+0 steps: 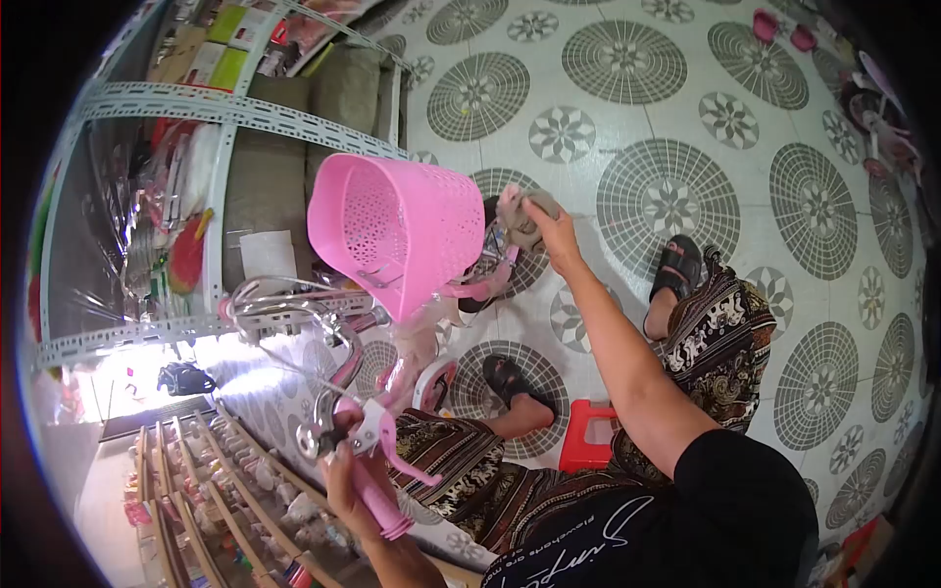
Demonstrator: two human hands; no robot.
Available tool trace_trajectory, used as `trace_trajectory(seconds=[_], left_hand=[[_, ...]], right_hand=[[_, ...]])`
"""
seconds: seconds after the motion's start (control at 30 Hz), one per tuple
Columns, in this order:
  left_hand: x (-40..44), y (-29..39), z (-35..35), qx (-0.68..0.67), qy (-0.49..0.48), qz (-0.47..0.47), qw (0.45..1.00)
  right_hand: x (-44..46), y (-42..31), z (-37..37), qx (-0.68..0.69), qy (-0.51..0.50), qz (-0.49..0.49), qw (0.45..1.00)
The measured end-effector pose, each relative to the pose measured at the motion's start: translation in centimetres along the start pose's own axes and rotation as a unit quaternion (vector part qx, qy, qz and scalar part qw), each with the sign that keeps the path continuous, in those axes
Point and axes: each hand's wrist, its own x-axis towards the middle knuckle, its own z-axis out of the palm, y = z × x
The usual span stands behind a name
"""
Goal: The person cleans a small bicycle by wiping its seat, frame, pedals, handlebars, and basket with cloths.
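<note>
A child's pink bicycle stands before me, with a perforated pink basket [441,220] at its front and curved chrome handlebars [343,338]. My left hand [345,485] is wrapped round the handlebar near the pink handle grip [377,500], beside a pink brake lever [404,456] and a round chrome bell [316,438]. Just past the basket, my right hand [552,233] is closed on a crumpled grey-brown cloth [521,218], close to the pink front fender [490,282]. The basket hides part of the front wheel.
Metal shelving [245,113] with packaged goods stands at the left. A slatted rack [216,490] of small items is at lower left. A red plastic stool [585,431] lies by my legs. Another pink bike [882,127] is at the far right, on the patterned tile floor [671,196].
</note>
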Motion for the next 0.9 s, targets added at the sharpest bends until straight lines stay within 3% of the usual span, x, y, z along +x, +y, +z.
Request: trace_trajectory(seconds=[0.1,0.2,0.3,0.37,0.43,0.5,0.6,0.7,0.73,0.8,0.83,0.87,0.9], left_hand=[[0.7,-1.1,-0.6,-0.090,-0.021,0.023,0.995],[0.6,-1.1,-0.5,-0.099,-0.017,0.008,0.995],[1.4,-2.0,-1.5,-0.081,-0.022,0.010,0.996],[2.2,-2.0,-2.4,-0.041,-0.033,-0.008,0.999],[3.8,-2.4,-4.5,-0.118,-0.199,0.024,0.973],[4.4,-3.0,-6.2,-0.125,-0.209,0.074,0.967],[7.2,-7.5,-10.0,-0.026,-0.134,0.066,0.988],[11.8,-15.4,-11.7,0.126,-0.044,0.056,0.990],[12.0,-16.0,-10.9,0.113,-0.023,0.037,0.993],[13.0,-15.7,-10.4,0.238,-0.068,0.040,0.968],[14.7,-17.5,-10.1,0.300,-0.047,0.092,0.948],[16.0,-19.7,-9.8,0.361,-0.027,0.137,0.922],[16.2,-19.9,-9.5,0.378,-0.024,0.118,0.918]], right_hand=[[-3.2,-7.2,4.4,0.142,-0.092,-0.044,0.985],[-6.6,-10.0,8.1,-0.061,-0.101,-0.143,0.983],[-10.0,-6.6,9.0,-0.219,-0.008,-0.261,0.940],[-15.4,-5.5,8.4,-0.230,-0.065,-0.221,0.945],[-17.4,-0.9,5.6,-0.302,-0.127,-0.162,0.931],[-19.7,2.5,3.0,-0.308,-0.153,-0.076,0.936],[-21.0,3.9,0.2,-0.445,-0.152,-0.053,0.881],[-21.0,2.1,2.7,-0.421,-0.178,-0.064,0.887],[-20.3,2.1,3.8,-0.446,-0.183,-0.103,0.870],[-18.4,2.6,6.4,-0.488,-0.196,-0.180,0.831],[-17.6,3.2,7.4,-0.506,-0.202,-0.214,0.811],[-15.9,4.4,8.0,-0.493,-0.242,-0.196,0.813],[-14.4,5.5,8.5,-0.479,-0.282,-0.177,0.812]])
